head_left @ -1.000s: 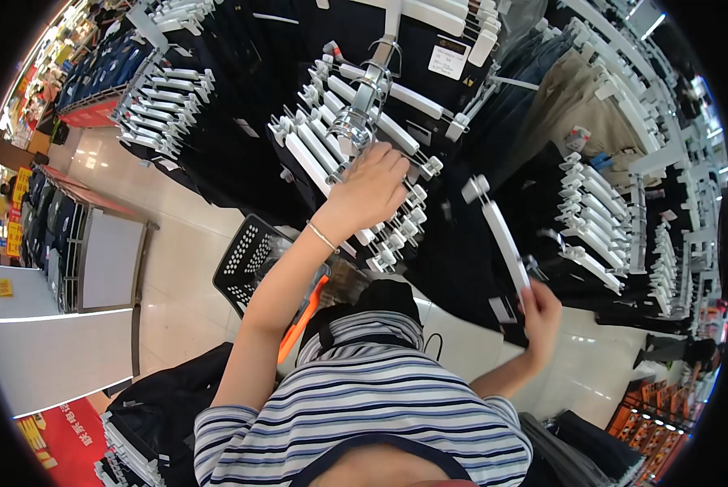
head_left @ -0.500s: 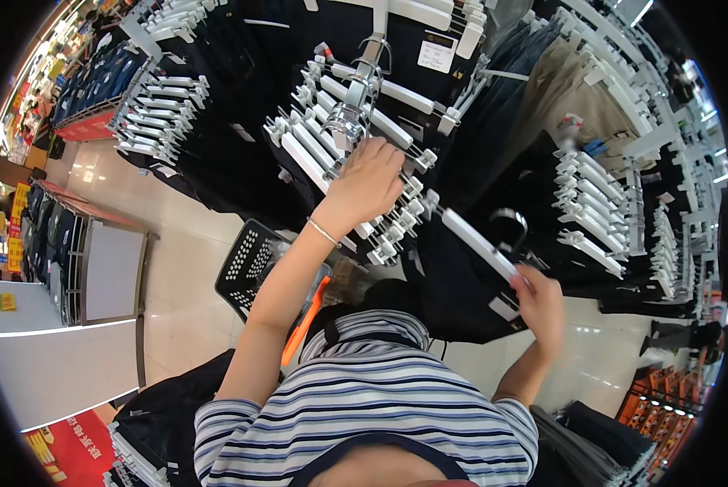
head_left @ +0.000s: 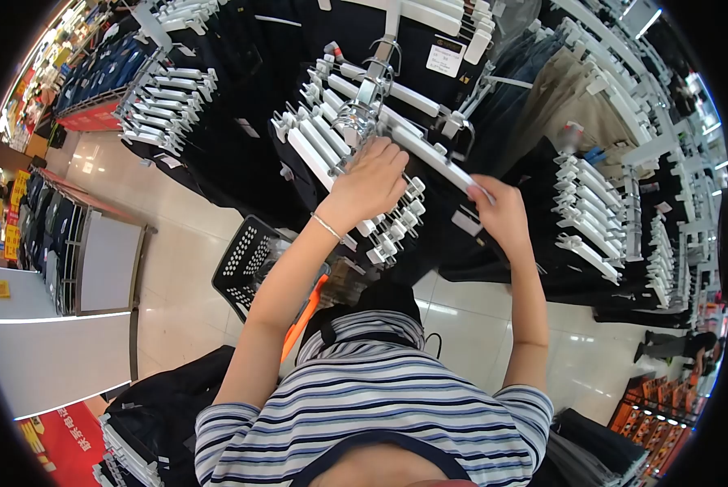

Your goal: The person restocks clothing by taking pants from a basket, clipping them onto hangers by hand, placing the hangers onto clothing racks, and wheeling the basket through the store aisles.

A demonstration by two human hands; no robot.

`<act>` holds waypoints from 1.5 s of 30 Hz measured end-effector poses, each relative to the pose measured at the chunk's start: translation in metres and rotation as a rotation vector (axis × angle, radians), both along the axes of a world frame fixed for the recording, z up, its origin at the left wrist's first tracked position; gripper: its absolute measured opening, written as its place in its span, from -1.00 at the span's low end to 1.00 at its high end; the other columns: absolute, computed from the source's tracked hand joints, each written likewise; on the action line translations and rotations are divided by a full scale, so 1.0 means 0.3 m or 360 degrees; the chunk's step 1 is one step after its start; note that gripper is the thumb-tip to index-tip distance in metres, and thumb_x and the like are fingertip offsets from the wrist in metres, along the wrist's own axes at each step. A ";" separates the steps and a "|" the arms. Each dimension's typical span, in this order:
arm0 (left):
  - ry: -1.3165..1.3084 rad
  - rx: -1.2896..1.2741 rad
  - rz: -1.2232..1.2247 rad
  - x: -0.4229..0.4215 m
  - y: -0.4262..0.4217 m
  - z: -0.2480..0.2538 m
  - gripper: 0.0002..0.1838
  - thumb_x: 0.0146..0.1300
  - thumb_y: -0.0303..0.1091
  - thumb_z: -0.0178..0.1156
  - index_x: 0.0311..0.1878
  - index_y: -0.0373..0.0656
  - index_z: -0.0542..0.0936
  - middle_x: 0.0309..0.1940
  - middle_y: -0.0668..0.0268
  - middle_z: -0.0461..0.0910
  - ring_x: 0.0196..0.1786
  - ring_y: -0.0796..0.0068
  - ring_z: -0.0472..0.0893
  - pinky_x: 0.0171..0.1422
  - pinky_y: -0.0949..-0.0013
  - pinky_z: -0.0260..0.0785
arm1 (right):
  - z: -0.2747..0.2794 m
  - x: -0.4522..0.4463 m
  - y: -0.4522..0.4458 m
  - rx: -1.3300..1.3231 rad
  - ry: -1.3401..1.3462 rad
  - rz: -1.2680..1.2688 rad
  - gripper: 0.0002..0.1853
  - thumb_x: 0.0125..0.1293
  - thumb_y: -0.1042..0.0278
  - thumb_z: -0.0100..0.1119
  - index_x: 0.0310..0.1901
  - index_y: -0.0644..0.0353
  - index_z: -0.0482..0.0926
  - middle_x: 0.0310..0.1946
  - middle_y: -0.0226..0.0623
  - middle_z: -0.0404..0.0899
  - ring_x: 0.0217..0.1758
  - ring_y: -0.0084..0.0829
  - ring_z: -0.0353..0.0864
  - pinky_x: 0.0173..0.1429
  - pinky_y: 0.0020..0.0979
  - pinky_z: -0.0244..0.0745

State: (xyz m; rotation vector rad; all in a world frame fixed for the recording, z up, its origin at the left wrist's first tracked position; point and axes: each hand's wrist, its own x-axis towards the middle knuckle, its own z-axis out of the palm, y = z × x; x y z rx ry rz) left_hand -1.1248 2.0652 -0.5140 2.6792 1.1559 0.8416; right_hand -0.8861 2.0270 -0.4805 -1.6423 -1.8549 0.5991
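My right hand (head_left: pixel 500 213) grips the end of a white trouser hanger (head_left: pixel 439 160), from which dark trousers (head_left: pixel 453 243) with a pale tag hang. The hanger slants up and left toward the metal rail arm (head_left: pixel 377 65), beside other hangers. My left hand (head_left: pixel 370 180), with a thin bracelet at the wrist, has its fingers curled over the packed white hangers (head_left: pixel 309 150) just below their chrome hooks (head_left: pixel 356 122). Its fingertips are partly hidden among the hangers. More dark trousers hang beneath this row.
A black perforated basket (head_left: pixel 246 264) with an orange handle (head_left: pixel 305 316) stands on the floor at my left. Hanger rows flank me at left (head_left: pixel 169 105) and right (head_left: pixel 595 203), with beige trousers (head_left: pixel 555 105) beyond. A person (head_left: pixel 689 347) is bending far right.
My right hand has moved up and left, bringing the hanger and dark trousers from low on the right to the rail. My left hand stays at the hangers.
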 end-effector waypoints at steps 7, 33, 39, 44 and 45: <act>0.0047 -0.0190 0.0076 0.001 -0.011 0.012 -0.80 0.05 -0.37 -0.01 -0.26 -0.25 0.39 -0.19 0.12 0.39 0.12 0.13 0.31 0.25 0.05 0.13 | 0.013 -0.179 0.224 0.0192 -0.0120 0.0142 -0.78 0.21 0.21 0.11 -0.23 0.12 0.64 -0.40 -0.05 0.59 -0.30 -0.01 0.58 -0.19 -0.21 0.47; -0.0113 0.0043 0.0143 0.029 -0.001 -0.035 -0.75 0.05 -0.35 0.01 -0.25 -0.32 0.41 -0.23 0.12 0.38 0.01 0.15 0.33 0.18 0.13 0.20 | -0.159 -0.290 0.301 0.0149 0.0075 0.0440 -0.72 0.22 0.37 0.08 -0.04 0.20 0.54 -0.33 0.08 0.55 -0.23 0.05 0.55 -0.16 -0.14 0.45; -0.0136 -0.0004 0.0233 0.046 -0.002 -0.054 -0.74 0.07 -0.35 0.02 -0.22 -0.32 0.39 -0.21 0.05 0.40 0.01 0.10 0.36 0.18 0.13 0.21 | -0.203 -0.263 0.358 0.0096 0.0212 0.0670 -0.72 0.29 0.35 0.01 0.01 0.18 0.51 -0.23 0.09 0.55 -0.14 0.02 0.55 -0.08 -0.24 0.44; -0.0121 -0.0009 0.0176 0.038 -0.001 -0.038 -0.75 0.07 -0.33 0.02 -0.23 -0.30 0.40 -0.20 0.06 0.38 -0.01 0.10 0.37 0.21 0.10 0.18 | -0.165 -0.245 0.277 0.0481 0.0378 0.0600 -0.75 0.27 0.54 -0.03 -0.03 0.23 0.52 -0.09 -0.06 0.55 0.00 -0.11 0.54 0.03 -0.32 0.42; -0.0106 -0.0029 0.0167 0.039 -0.005 -0.025 -0.76 0.07 -0.34 0.02 -0.24 -0.29 0.40 -0.20 0.07 0.38 0.00 0.10 0.37 0.23 0.08 0.17 | -0.149 -0.234 0.243 0.0672 0.0454 0.0538 -0.75 0.26 0.58 -0.03 -0.04 0.23 0.52 -0.07 -0.09 0.55 0.02 -0.14 0.53 0.05 -0.33 0.41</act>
